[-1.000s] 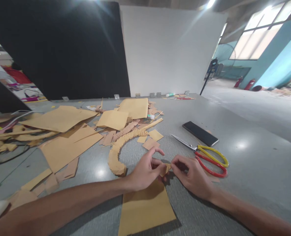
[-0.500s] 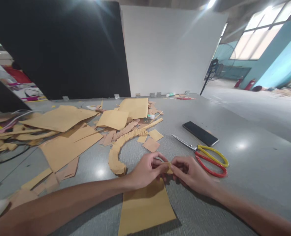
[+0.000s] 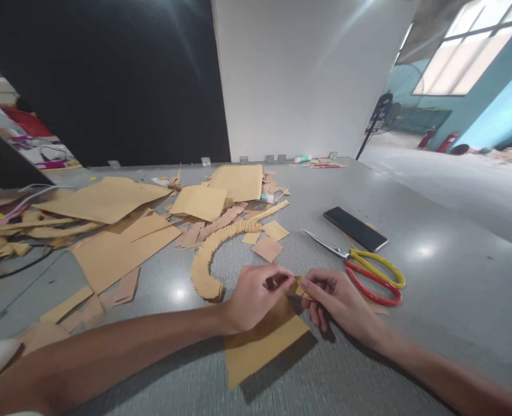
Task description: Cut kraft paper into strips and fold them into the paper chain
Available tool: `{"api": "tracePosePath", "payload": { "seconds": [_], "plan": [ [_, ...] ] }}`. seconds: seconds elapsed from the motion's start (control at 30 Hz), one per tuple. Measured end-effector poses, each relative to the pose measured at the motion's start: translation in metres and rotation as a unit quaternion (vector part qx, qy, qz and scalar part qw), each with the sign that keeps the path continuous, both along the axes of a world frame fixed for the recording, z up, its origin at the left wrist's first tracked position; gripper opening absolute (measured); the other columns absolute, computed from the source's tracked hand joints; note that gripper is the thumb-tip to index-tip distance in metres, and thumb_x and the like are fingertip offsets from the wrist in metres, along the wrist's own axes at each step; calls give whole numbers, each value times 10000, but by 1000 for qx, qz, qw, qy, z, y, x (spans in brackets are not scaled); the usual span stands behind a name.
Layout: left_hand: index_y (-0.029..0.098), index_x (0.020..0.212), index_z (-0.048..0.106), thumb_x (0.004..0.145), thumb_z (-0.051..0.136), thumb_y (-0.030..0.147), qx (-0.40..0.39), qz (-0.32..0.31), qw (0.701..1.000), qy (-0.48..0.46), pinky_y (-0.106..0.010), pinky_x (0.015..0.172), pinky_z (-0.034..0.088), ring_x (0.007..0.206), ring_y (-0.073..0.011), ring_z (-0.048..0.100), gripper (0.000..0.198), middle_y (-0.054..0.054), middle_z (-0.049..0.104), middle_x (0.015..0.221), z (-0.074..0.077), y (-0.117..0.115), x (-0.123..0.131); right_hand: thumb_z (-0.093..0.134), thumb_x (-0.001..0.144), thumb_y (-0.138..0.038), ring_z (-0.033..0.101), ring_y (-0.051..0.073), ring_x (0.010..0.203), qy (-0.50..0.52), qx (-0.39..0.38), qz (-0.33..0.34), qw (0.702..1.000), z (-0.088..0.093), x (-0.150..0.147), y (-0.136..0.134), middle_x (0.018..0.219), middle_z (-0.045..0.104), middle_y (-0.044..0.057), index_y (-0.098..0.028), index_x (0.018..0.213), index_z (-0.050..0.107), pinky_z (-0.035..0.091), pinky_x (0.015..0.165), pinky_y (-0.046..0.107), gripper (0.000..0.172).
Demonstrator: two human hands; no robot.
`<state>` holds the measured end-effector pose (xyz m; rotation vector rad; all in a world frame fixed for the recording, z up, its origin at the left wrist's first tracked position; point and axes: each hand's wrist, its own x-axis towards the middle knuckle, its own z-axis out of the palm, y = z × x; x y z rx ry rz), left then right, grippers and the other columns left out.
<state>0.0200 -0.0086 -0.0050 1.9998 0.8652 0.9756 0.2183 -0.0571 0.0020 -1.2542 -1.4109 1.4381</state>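
My left hand (image 3: pixel 253 297) is closed in a pinch, thumb and forefinger on the edge of a small piece of brown paper (image 3: pixel 299 286). My right hand (image 3: pixel 336 297) grips the same piece from the other side between thumb and fingers. Below the hands hangs or lies a larger brown paper sheet (image 3: pixel 266 344), its lower edge casting a shadow on the table. Whether the small piece is part of this sheet is hidden by my fingers. Just beyond my left hand lies a curved, pleated paper strip (image 3: pixel 204 266).
Scissors (image 3: pixel 351 254) with red and yellow handles and a black phone (image 3: pixel 355 227) lie to the right. Small paper squares (image 3: pixel 268 248) sit ahead of my hands. Paper sheets and scraps (image 3: pixel 121 248) cover the left side. Black and white panels (image 3: pixel 307 86) stand behind the table (image 3: pixel 446 277).
The larger sheet has turned and its lower edge has moved up and away from me. My right hand has opened slightly at the lower fingers. The view has tilted down a little.
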Motion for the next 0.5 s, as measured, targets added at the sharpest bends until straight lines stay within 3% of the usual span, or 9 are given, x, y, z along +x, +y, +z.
{"api": "tracePosePath", "payload": {
  "seconds": [0.1, 0.3, 0.5],
  "plan": [
    [176, 941, 747, 949, 670, 265, 73, -19, 997, 14, -194, 635, 465, 631, -90, 626, 117, 0, 753, 770, -4, -2, 0, 646, 926, -572, 545, 94, 333, 15, -4, 5, 1000, 0, -1, 0, 494, 631, -9, -167, 754, 613, 434, 323, 173, 441],
    [159, 920, 704, 942, 661, 191, 137, -28, 990, 15, -194, 633, 454, 648, -95, 618, 57, -11, 722, 766, -10, -1, 0, 643, 941, -544, 609, 105, 392, 18, 10, 12, 1000, -3, 1, 0, 562, 665, 3, -157, 789, 634, 498, 371, 185, 416],
    [181, 1057, 717, 984, 631, 292, 85, -94, 992, 22, -211, 672, 490, 721, -113, 663, 159, -33, 760, 920, -5, 2, -2, 629, 937, -581, 615, 111, 399, 11, 24, 4, 1000, 0, 3, 3, 543, 659, 6, -148, 806, 649, 513, 404, 201, 453]
  ]
}}
